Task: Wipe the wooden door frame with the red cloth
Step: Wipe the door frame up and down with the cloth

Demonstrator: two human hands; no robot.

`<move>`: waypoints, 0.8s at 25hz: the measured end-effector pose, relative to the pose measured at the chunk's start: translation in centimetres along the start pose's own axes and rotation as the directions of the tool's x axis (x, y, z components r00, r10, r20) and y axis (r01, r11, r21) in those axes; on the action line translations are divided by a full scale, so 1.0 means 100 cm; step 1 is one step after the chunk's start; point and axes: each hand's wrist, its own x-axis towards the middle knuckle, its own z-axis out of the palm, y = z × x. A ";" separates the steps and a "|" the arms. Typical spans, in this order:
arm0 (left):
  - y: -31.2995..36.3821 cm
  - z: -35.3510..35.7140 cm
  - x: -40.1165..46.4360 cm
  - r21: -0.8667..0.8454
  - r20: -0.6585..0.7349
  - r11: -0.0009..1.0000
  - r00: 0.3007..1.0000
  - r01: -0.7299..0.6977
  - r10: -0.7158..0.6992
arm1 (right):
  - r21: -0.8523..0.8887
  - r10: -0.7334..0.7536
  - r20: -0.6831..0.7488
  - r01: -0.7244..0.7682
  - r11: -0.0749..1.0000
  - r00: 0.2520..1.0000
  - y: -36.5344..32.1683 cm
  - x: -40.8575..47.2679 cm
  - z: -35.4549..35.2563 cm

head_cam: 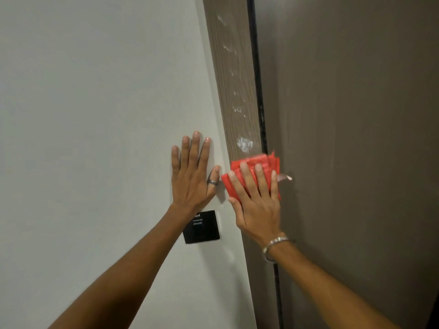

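The wooden door frame (234,79) runs as a brown grained strip from the top centre down to the bottom. White smears dot it, the largest one (244,144) just above the cloth. My right hand (257,200) lies flat on the folded red cloth (257,162) and presses it against the frame. The cloth's right edge reaches over the dark gap beside the door. My left hand (192,172) rests flat on the white wall left of the frame, fingers spread, holding nothing.
A black square wall panel (204,227) sits on the white wall (95,115) below my left hand. The brown door (356,138) fills the right side, parted from the frame by a black gap (257,74).
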 end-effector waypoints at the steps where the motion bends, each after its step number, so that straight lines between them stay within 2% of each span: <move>1: 0.001 0.001 -0.001 0.003 -0.011 1.000 1.000 0.005 -0.005 | -0.020 -0.025 0.020 0.025 0.999 0.999 0.001 -0.020 0.001; 4: 0.003 0.001 -0.004 -0.003 -0.022 1.000 1.000 0.012 -0.012 | -0.023 -0.066 0.056 0.067 0.997 0.996 0.006 -0.045 -0.005; 9: 0.007 -0.002 0.014 -0.041 -0.027 0.999 0.999 0.035 -0.036 | -0.018 -0.041 -0.025 0.041 0.999 0.999 0.009 0.037 -0.004; 11: 0.007 -0.004 0.019 -0.064 -0.036 0.997 0.998 0.054 -0.056 | -0.008 0.016 -0.018 -0.017 1.000 1.000 0.003 0.022 -0.004; 14: 0.000 -0.005 0.017 -0.052 -0.021 0.998 0.999 0.028 -0.029 | -0.005 0.013 0.003 -0.013 1.000 1.000 -0.005 0.001 -0.016; 16: -0.003 -0.005 0.020 -0.052 -0.019 0.998 1.000 0.023 -0.024 | 0.004 -0.013 -0.039 0.013 1.000 0.999 -0.003 0.046 -0.023; 18: 0.001 -0.007 0.032 -0.061 -0.036 0.997 0.998 0.049 -0.051 | 0.000 0.027 -0.115 -0.028 1.000 0.993 -0.002 0.113 -0.027; 20: 0.004 -0.008 0.042 -0.076 -0.048 0.994 0.996 0.076 -0.080 | -0.008 0.075 -0.151 -0.078 0.997 0.986 -0.005 0.143 -0.028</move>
